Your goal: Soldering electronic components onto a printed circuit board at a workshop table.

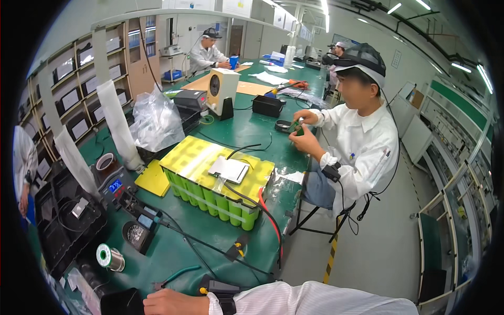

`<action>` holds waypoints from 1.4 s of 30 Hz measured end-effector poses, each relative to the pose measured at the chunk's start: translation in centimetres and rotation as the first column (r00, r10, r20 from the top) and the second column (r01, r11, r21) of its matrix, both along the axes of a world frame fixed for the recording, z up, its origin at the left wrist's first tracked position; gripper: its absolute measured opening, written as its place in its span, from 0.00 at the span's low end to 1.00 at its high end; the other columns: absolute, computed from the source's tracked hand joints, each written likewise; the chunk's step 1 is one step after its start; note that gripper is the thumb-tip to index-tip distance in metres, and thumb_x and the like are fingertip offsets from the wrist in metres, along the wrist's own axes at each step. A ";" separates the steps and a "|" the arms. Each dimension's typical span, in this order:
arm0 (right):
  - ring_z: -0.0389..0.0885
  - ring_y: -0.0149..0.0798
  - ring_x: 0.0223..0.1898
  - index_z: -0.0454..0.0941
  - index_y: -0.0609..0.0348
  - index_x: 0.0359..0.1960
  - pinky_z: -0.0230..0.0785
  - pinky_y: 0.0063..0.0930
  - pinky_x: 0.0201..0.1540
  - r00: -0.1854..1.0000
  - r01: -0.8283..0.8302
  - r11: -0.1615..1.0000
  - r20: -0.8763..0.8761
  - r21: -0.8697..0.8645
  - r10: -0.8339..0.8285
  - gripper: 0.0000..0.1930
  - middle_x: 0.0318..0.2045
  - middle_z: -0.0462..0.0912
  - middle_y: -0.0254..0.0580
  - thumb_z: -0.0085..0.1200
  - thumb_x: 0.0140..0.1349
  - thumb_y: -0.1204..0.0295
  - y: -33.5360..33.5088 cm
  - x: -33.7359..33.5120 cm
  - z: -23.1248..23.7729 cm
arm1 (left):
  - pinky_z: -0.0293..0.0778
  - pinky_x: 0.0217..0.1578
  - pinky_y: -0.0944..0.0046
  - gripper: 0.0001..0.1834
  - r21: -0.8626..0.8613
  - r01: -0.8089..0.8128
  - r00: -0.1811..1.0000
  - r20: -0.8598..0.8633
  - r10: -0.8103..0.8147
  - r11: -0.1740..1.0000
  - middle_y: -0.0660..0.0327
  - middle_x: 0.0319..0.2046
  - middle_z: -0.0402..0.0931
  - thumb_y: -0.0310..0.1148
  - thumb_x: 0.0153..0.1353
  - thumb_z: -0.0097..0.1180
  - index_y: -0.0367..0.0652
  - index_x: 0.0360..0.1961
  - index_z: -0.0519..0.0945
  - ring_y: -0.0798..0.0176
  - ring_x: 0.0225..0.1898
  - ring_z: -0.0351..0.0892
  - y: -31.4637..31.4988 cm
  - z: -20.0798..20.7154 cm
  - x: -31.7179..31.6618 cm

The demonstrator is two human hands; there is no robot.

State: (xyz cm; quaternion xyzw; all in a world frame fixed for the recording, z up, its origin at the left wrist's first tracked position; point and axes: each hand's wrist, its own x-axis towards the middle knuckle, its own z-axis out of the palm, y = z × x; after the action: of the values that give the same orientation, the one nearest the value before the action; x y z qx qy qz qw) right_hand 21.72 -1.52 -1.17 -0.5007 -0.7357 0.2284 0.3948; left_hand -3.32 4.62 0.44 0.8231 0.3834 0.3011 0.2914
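Note:
My right hand [169, 303] lies at the bottom edge on the green table mat [173, 252], its white sleeve coming in from the lower right. The fingers look curled, and the frame edge cuts them off. A black object [122, 303] sits just left of the hand, and green-handled pliers [179, 274] lie just above it. My left hand is out of view. Further up the table stands a battery pack [218, 181] of green cylindrical cells under a yellow cover, with a white board [229, 169] on top and red and black wires [271, 218] running off it.
A soldering station [113, 185], an iron stand [137, 234] and a solder spool [110, 258] stand at the left. A yellow pad [153, 179], a plastic bag [156, 123] and a boxed fan [221, 89] lie beyond. A seated co-worker [365, 142] handles a small green part [295, 127].

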 end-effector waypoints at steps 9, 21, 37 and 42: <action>0.83 0.50 0.33 0.80 0.56 0.37 0.74 0.42 0.34 0.957 0.289 0.932 -0.035 0.219 -0.289 0.05 0.32 0.82 0.42 0.61 0.61 0.71 -0.4 2.1 -0.1 | 0.79 0.31 0.69 0.17 -0.433 -0.058 0.998 -0.015 0.057 0.899 0.54 0.27 0.85 0.29 0.58 0.70 0.29 0.43 0.80 0.67 0.29 0.86 -1.7 -0.8 2.6; 0.81 0.40 0.24 0.83 0.59 0.35 0.72 0.32 0.29 0.964 0.264 0.957 -0.010 0.117 -0.265 0.06 0.26 0.83 0.39 0.65 0.60 0.72 0.1 1.2 -0.2 | 0.77 0.26 0.70 0.09 -0.297 -0.094 0.994 0.033 0.109 0.950 0.57 0.22 0.84 0.26 0.69 0.57 0.27 0.36 0.83 0.70 0.22 0.82 -2.8 -0.7 2.7; 0.80 0.46 0.27 0.83 0.58 0.34 0.71 0.35 0.31 0.939 0.344 0.929 -0.027 0.136 -0.343 0.05 0.27 0.82 0.40 0.64 0.61 0.71 0.3 1.2 0.0 | 0.56 0.21 0.72 0.10 -0.303 -0.152 0.971 0.130 0.199 0.941 0.71 0.19 0.71 0.30 0.69 0.58 0.31 0.36 0.82 0.80 0.21 0.63 -2.4 -0.4 2.1; 0.81 0.49 0.32 0.81 0.57 0.36 0.73 0.40 0.35 0.922 0.383 0.894 -0.032 0.232 -0.386 0.05 0.29 0.81 0.41 0.62 0.62 0.71 0.6 1.3 0.2 | 0.58 0.21 0.69 0.11 -0.326 -0.174 0.965 0.129 0.226 0.929 0.66 0.18 0.74 0.31 0.68 0.59 0.30 0.36 0.81 0.78 0.20 0.63 -1.7 -0.4 1.8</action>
State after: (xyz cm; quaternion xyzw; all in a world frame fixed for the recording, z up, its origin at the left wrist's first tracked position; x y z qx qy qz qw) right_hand 23.03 -0.90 -0.97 -0.5876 -0.6469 0.0539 0.4830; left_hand -1.49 2.88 0.07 0.6953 0.4829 0.3318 0.4162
